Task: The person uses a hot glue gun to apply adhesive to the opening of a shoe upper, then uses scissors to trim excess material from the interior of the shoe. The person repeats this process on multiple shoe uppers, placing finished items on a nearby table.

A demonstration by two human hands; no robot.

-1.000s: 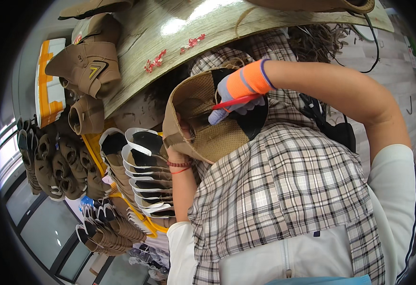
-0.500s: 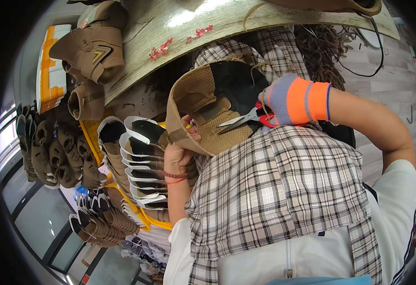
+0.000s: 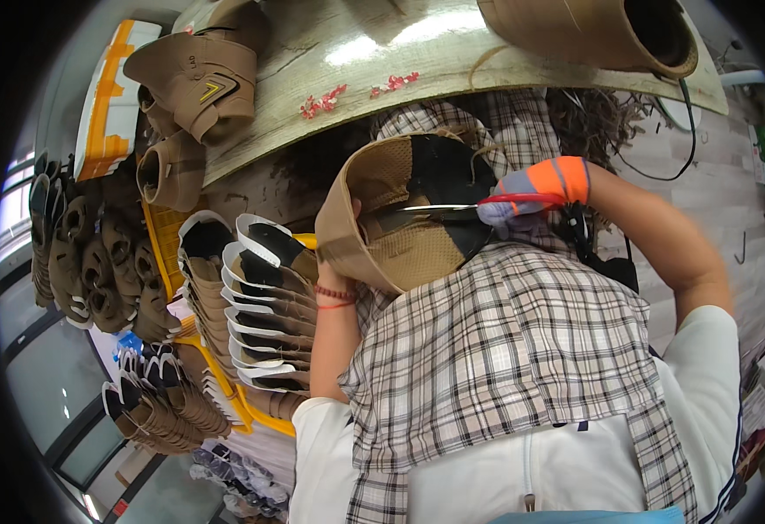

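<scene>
A brown shoe upper [image 3: 335,229] with a mesh lining and a black inner panel rests tilted above my plaid apron [image 3: 496,323]. My left hand [image 3: 335,278] grips its left side; a fingertip shows inside the opening, while most of the hand is hidden behind the wall. On my right hand [image 3: 535,188] is a grey and orange glove. Its fingers are closed round red-handled scissors [image 3: 442,208]. The blades point left into the upper's opening, seen nearly edge-on, so I cannot tell whether they touch the lining. A loose thread hangs at the upper's far rim.
A pale worktable [image 3: 452,44] with small red scraps [image 3: 323,102] lies ahead. Brown uppers [image 3: 216,83] stand at its left, and another [image 3: 588,35] lies at its right. Stacked white-edged uppers [image 3: 269,306] fill a yellow crate [image 3: 242,410]. Brown offcuts [image 3: 596,118] hang beyond my right hand.
The scissors have turned from angled down-left with blades apart to nearly level and edge-on. My right hand has rolled over with them. The view has shifted slightly.
</scene>
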